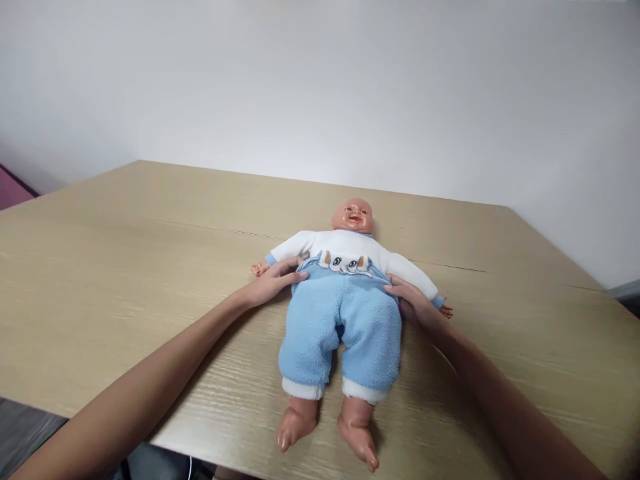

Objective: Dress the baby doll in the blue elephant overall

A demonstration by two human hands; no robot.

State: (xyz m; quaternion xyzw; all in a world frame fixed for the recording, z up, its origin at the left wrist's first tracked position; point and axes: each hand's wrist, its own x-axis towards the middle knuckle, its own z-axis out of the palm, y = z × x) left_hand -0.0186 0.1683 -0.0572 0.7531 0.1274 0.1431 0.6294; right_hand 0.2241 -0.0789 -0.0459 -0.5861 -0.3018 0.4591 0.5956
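Observation:
A baby doll (353, 217) lies on its back on the wooden table (125, 267), head away from me, bare feet toward me. It wears a white top with blue cuffs and fluffy light-blue trousers (345, 327). My left hand (273, 281) pinches the trousers' waistband at the doll's right hip. At the other hip, my right hand (413, 301) grips the waistband, fingers curled into the fabric. Both my forearms reach in from the lower corners.
The table's near edge runs across the bottom left, with dark floor below it. A plain white wall stands behind the table. A pink surface (13, 190) shows at the far left edge.

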